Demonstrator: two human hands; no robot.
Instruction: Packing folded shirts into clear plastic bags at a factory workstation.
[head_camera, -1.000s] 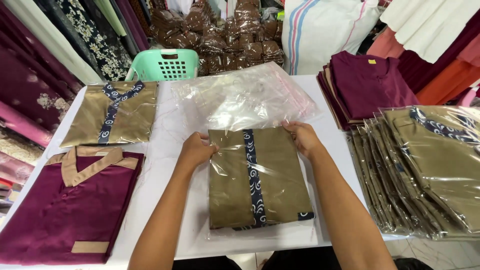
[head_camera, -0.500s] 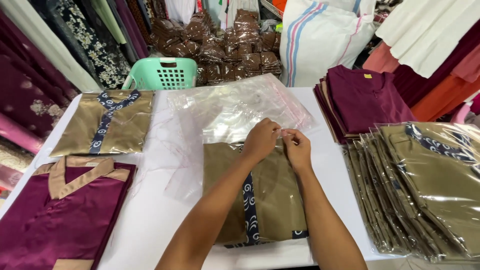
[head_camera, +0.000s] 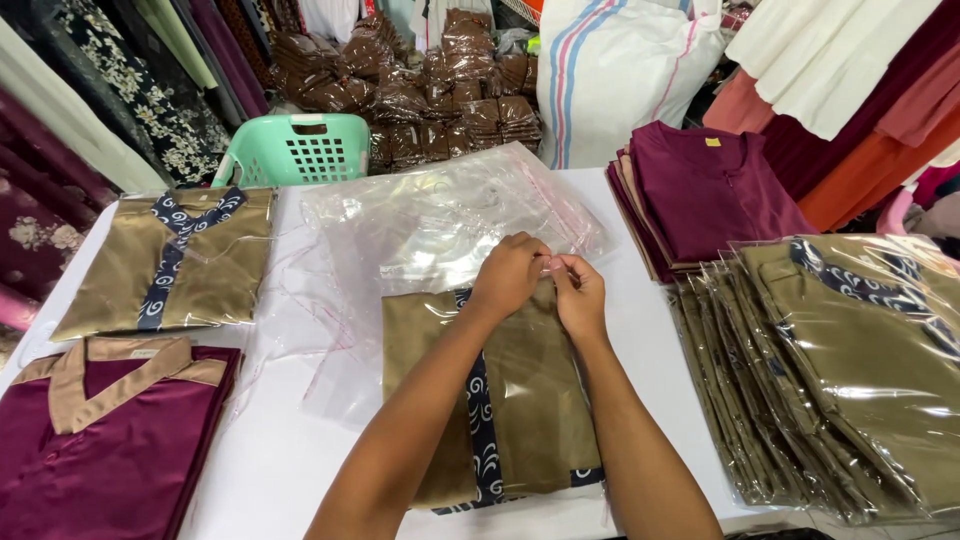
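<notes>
A folded olive garment with a dark blue patterned placket lies in a clear plastic bag (head_camera: 520, 400) on the white table (head_camera: 270, 460), right in front of me. My left hand (head_camera: 508, 276) and my right hand (head_camera: 580, 292) meet at the bag's top edge, at its middle. Both pinch the bag's flap or a thin strip there; what exactly sits between the fingertips is too small to tell. A pile of empty clear bags (head_camera: 440, 215) lies just behind the hands.
Another bagged olive garment (head_camera: 170, 260) and a maroon shirt with a tan collar (head_camera: 100, 440) lie at the left. A fanned stack of bagged olive garments (head_camera: 850, 370) and folded maroon shirts (head_camera: 700, 190) sit at the right. A green basket (head_camera: 295, 150) stands behind the table.
My hands were apart at the bag's top corners a second ago. They came together at the middle of the top edge and now pinch there.
</notes>
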